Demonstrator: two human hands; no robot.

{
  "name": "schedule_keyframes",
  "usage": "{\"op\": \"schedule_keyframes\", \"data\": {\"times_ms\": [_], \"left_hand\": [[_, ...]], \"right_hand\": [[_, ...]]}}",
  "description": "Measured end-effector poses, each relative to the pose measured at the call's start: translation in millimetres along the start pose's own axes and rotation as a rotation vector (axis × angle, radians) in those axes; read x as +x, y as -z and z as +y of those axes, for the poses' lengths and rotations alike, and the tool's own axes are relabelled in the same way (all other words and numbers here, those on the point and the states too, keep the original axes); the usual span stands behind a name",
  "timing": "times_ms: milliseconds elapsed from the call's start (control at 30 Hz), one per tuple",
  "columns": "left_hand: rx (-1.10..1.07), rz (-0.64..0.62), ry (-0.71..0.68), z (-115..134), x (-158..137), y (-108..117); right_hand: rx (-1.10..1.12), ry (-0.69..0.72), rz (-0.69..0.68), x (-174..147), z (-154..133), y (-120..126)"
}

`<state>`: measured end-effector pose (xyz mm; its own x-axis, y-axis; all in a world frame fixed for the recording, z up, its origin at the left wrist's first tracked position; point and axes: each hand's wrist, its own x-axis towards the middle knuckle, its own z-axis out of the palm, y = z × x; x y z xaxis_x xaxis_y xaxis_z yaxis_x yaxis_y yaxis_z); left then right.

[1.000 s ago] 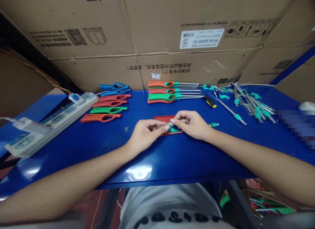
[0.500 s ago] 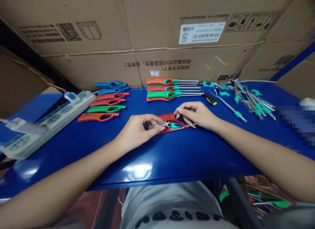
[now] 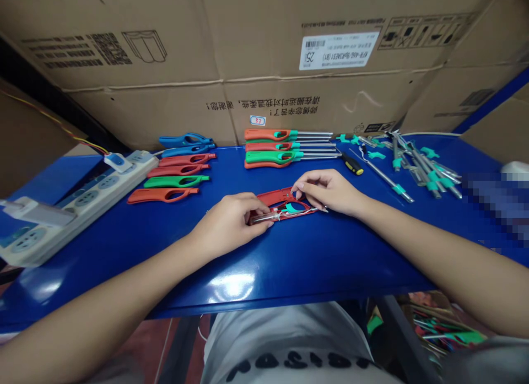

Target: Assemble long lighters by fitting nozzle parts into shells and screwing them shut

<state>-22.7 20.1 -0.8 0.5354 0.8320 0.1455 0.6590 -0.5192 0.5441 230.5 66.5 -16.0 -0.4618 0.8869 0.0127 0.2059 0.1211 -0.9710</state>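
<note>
An opened red lighter shell (image 3: 268,197) lies on the blue table between my hands, one half behind the other. In the nearer half sit a green trigger piece (image 3: 291,209) and thin wires. My left hand (image 3: 231,218) is closed around a clear fuel tank (image 3: 264,216), which lies at the shell's left end. My right hand (image 3: 322,190) bends over the right end, its thumb and fingers closed around the metal tube there. Those fingers partly hide the tube and the shell's right end.
Several blue, red, green and orange lighter shells (image 3: 177,181) line the left. Assembled lighters (image 3: 270,157) lie at the back, beside a screwdriver (image 3: 352,163). Metal tubes with green pieces (image 3: 430,172) are heaped at right. A power strip (image 3: 88,202) stands left; cardboard (image 3: 165,114) rises behind.
The clear fuel tank has moved slightly left and down into line with the nearer shell half, my left hand with it. My right hand has stayed nearly still.
</note>
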Motion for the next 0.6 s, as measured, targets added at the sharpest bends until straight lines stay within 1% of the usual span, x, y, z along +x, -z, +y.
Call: {"op": "schedule_keyframes", "data": {"times_ms": [200, 267, 300, 367, 467, 533, 600], "left_hand": [[-0.031, 0.002, -0.025, -0.1, -0.7, 0.7], [-0.056, 0.002, -0.032, -0.6, -0.1, -0.2], [-0.069, 0.007, -0.034, -0.6, 0.2, -0.7], [-0.084, 0.02, -0.037, 0.0, 0.4, -1.4], [-0.058, 0.028, -0.032, 2.2, -0.4, -1.5], [-0.022, 0.023, -0.023, 3.7, -1.2, -1.2], [-0.005, 0.016, -0.022, 4.3, -1.6, -0.9]], "right_hand": [[-0.071, 0.038, -0.022, -1.4, -0.4, -0.7], [-0.118, 0.081, -0.032, -3.8, -0.3, -1.6], [-0.156, 0.124, -0.043, -5.5, -0.3, -2.1], [-0.262, 0.256, -0.079, -9.4, -0.6, -3.4], [-0.406, 0.458, -0.176, -14.4, -1.4, -4.9], [-0.449, 0.539, -0.233, -16.1, -1.6, -5.2], [-0.477, 0.578, -0.26, -16.5, -1.6, -5.2]]}}
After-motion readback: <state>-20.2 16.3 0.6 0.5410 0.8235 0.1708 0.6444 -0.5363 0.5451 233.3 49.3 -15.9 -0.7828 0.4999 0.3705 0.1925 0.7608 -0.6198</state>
